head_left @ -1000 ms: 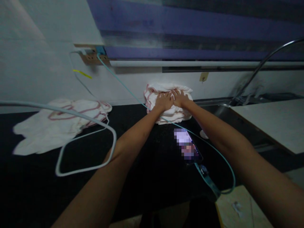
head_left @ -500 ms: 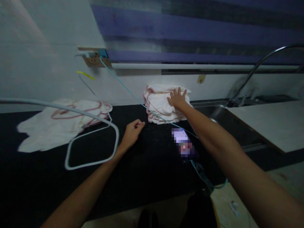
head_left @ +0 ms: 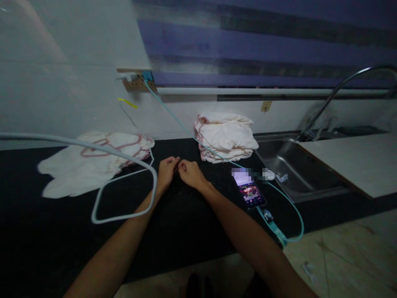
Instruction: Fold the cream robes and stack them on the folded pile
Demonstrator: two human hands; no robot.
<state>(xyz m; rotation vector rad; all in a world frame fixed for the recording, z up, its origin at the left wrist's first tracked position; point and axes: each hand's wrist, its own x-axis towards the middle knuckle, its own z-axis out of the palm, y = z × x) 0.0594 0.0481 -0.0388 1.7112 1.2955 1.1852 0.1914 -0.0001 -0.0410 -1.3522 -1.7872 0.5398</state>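
Observation:
My left hand [head_left: 166, 171] and my right hand [head_left: 190, 174] meet over the black countertop, fingertips close together. The fingers of both are curled in; anything small between them is too dark to make out. Behind and to the right lies a folded stack of white cloths with pink edging [head_left: 229, 134]. Left of my hands, a loose pile of similar white cloths [head_left: 83, 174] spreads over the counter. A lit phone [head_left: 249, 190] lies right of my right forearm, with a teal cable [head_left: 173, 118] stretching from the wall socket past the stack.
A grey cable [head_left: 124, 217] loops in the foreground at left. On the right are a steel sink [head_left: 279, 155], a curved faucet [head_left: 330, 97] and a pale board [head_left: 347, 153] over part of the sink. The wall socket strip [head_left: 139, 85] sits above the counter.
My right hand has left the folded stack and come down left beside my left hand, its fingers now curled. My left hand stays low over the counter. The view has shifted slightly.

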